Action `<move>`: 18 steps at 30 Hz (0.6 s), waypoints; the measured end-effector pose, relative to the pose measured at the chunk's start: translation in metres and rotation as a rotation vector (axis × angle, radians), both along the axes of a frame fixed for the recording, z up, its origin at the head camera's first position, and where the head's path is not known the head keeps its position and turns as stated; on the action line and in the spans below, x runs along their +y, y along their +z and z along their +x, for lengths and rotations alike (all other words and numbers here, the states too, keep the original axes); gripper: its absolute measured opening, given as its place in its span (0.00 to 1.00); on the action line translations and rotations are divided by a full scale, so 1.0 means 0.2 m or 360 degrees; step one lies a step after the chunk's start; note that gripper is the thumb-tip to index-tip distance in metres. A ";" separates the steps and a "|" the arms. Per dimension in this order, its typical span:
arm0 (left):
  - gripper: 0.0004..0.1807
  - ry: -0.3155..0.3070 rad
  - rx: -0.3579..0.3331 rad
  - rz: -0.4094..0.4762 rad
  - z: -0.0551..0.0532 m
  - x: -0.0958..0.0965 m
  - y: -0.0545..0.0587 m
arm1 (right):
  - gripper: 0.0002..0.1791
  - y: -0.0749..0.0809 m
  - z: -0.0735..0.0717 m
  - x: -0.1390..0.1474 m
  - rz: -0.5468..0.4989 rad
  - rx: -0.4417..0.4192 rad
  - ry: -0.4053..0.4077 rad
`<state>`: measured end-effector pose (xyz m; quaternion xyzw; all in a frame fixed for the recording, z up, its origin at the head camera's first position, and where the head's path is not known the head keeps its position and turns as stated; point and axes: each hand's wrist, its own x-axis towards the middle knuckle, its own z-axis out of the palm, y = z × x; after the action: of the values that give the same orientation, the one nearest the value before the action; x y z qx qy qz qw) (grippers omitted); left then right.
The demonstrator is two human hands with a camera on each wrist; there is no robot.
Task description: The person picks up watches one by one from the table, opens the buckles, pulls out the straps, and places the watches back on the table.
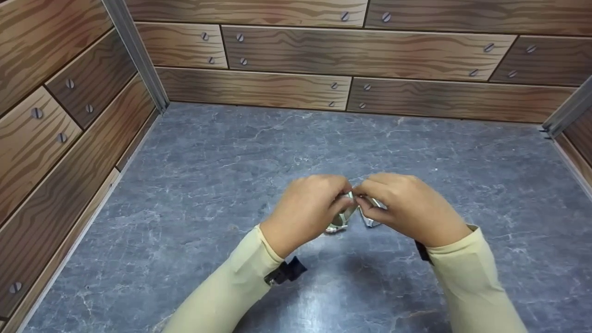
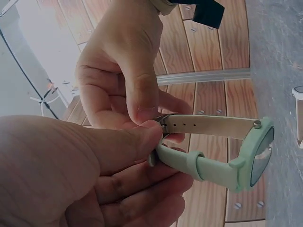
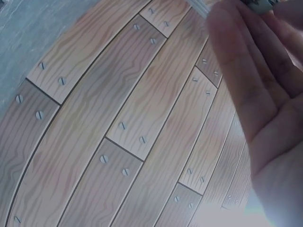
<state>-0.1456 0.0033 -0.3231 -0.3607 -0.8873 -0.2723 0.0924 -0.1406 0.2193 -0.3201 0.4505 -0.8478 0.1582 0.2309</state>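
Note:
A mint green wristwatch (image 2: pixel 255 153) hangs from both hands in the left wrist view, its strap (image 2: pixel 218 171) bent into a loop with the ends at the fingers. My left hand (image 1: pixel 310 208) pinches the green strap end between thumb and fingers. Opposite it, my right hand (image 1: pixel 409 208) pinches the strap by the buckle (image 2: pixel 163 125), its thumb almost touching the left thumb. Fingers partly hide the buckle. A second, silvery-edged watch-like item (image 1: pixel 371 218) lies beneath the right hand, partly covered. In the right wrist view only a sliver of the watch shows.
A grey-blue marbled tabletop (image 1: pixel 231 162) lies under the hands. Wood-patterned panels (image 1: pixel 286 51) stand at the back and sides, joined by metal corner posts (image 1: pixel 138 51). A black strap-on camera mount (image 1: pixel 289 270) sits at the left wrist.

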 end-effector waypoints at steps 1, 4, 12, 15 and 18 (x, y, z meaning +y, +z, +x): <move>0.08 0.0002 -0.0018 0.0022 0.00 0.00 0.00 | 0.12 0.00 0.00 0.00 -0.0001 0.0005 0.0002; 0.07 0.0008 -0.0110 0.0068 -0.01 0.00 0.00 | 0.12 -0.01 0.00 -0.01 0.0000 -0.0008 0.0001; 0.06 0.0046 -0.0215 0.0021 -0.02 0.01 0.01 | 0.12 -0.01 0.00 -0.01 -0.0006 -0.0141 -0.0067; 0.07 0.0055 -0.0191 -0.0010 -0.01 0.01 0.01 | 0.13 -0.01 0.00 -0.02 -0.0014 -0.0175 -0.0084; 0.08 0.0056 -0.0163 -0.0043 -0.01 0.01 0.00 | 0.14 -0.01 0.01 -0.03 -0.0014 -0.0178 -0.0076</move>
<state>-0.1471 0.0045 -0.3225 -0.3318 -0.9007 -0.2766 0.0466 -0.1395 0.2142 -0.3230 0.4195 -0.8692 0.1812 0.1889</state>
